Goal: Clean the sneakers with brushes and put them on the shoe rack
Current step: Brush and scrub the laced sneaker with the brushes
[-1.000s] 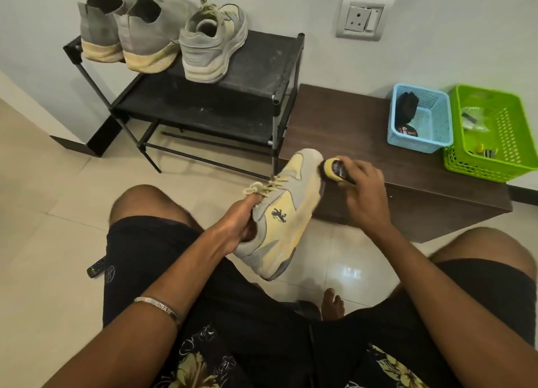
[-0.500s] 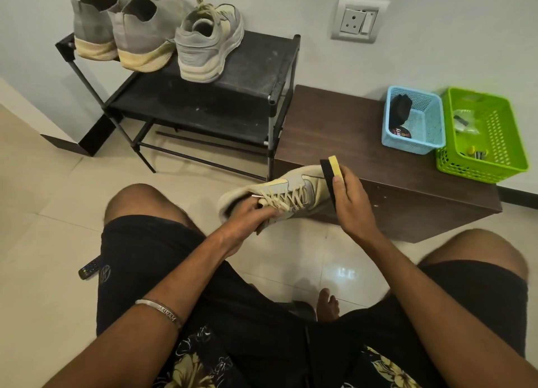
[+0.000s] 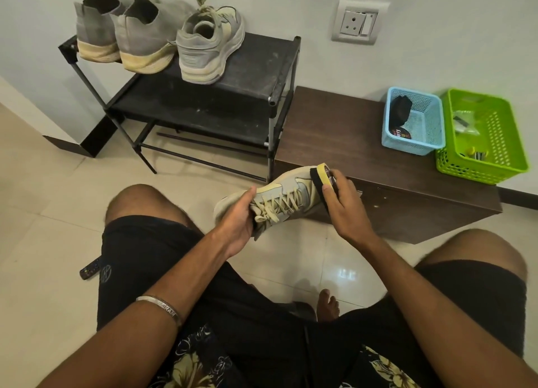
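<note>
We are mid-clean: our left hand [image 3: 240, 217] grips the sneaker [image 3: 279, 201] by its collar above our knees, laces up, while our right hand [image 3: 345, 202] presses the brush [image 3: 318, 180] against its toe. Next, we judge, more strokes, then the rack [image 3: 263, 64] beside its mate [image 3: 209, 44].
</note>
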